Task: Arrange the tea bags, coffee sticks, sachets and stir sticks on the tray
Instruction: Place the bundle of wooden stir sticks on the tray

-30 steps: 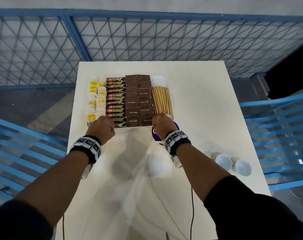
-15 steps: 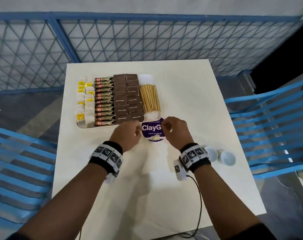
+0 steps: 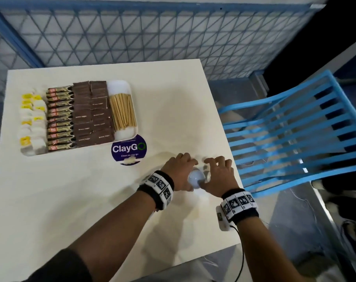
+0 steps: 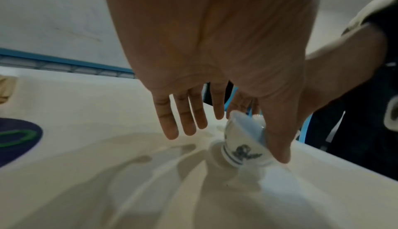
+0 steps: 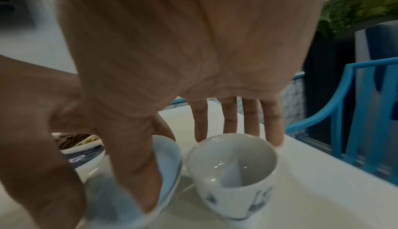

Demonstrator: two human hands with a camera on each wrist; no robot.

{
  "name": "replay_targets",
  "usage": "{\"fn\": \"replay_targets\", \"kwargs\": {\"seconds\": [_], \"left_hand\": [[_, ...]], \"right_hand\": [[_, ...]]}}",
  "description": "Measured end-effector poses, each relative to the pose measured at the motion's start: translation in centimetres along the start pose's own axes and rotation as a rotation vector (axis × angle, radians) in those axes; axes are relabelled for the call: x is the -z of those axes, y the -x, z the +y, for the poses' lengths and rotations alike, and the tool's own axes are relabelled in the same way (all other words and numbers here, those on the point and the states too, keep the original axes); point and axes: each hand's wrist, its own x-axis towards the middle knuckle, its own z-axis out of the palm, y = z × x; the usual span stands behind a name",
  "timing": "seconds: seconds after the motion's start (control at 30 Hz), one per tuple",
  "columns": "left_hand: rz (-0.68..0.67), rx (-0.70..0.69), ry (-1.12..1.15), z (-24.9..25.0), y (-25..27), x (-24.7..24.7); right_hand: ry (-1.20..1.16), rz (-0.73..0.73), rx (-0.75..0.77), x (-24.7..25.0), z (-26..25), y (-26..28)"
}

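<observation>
The white tray (image 3: 122,135) sits at the table's far left. It holds rows of tea bags (image 3: 32,119), coffee sticks (image 3: 60,119), brown sachets (image 3: 92,112) and wooden stir sticks (image 3: 123,110). Both hands are away from it, at two small white cups near the table's right edge. My left hand (image 3: 187,171) hovers over the left cup (image 4: 241,149), fingers (image 4: 189,118) straight and thumb against its rim. My right hand (image 3: 210,171) reaches over the right cup (image 5: 234,162), its straight fingers (image 5: 249,118) behind the rim and its thumb at the left cup (image 5: 170,151).
A round purple ClayGo sticker (image 3: 129,149) lies just in front of the tray. A blue slatted chair (image 3: 295,135) stands close to the table's right edge, right beside the cups. A blue lattice fence (image 3: 152,37) runs behind the table.
Both hands left the tray's front edge and moved right and nearer to the two cups. The view has swung right, so the tray now lies at the left.
</observation>
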Motion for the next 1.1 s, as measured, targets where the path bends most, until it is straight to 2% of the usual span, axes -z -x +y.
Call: {"fn": "replay_targets", "kwargs": {"seconds": [0.07, 0.17, 0.3, 0.43, 0.5, 0.6, 0.73, 0.83, 0.93, 1.03, 1.1], "left_hand": [[-0.017, -0.019, -0.03, 0.4, -0.8, -0.6], [0.007, -0.016, 0.149, 0.6, -1.1, -1.3], [0.055, 0.001, 0.31, 0.3, -0.9, -1.7], [0.107, -0.011, 0.381, 0.0, -0.6, -1.8], [0.138, 0.031, 0.452, -0.8, -0.5, -1.9], [0.177, 0.087, 0.555, -2.1, -0.2, -1.9], [0.317, 0.158, 0.717, -3.6, 0.7, -0.7], [0.433, 0.204, 0.751, -5.0, 1.7, 0.5], [0.551, 0.281, 0.78, -6.7, 3.3, 2.1], [0.685, 0.372, 0.833, -8.6, 4.6, 3.8], [0.764, 0.434, 0.832, -9.8, 5.5, 5.0]], "right_hand": [[0.014, -0.063, 0.011, 0.1, 0.6, -0.4], [-0.053, -0.105, -0.024, -0.1, 1.3, -0.8], [-0.187, -0.092, -0.054, -0.7, 2.0, -1.4], [-0.229, -0.068, -0.01, -0.9, 1.7, -2.4], [-0.217, -0.086, 0.033, -0.7, 1.4, -3.0], [-0.318, -0.059, 0.053, 0.2, 0.9, -3.9], [-0.414, -0.01, 0.146, 2.6, -1.4, -5.7], [-0.424, 0.01, 0.217, 4.2, -3.7, -8.2], [-0.414, 0.023, 0.271, 5.0, -6.8, -11.7], [-0.362, 0.108, 0.318, 5.3, -10.5, -16.2], [-0.33, 0.083, 0.29, 6.2, -12.9, -18.7]]}}
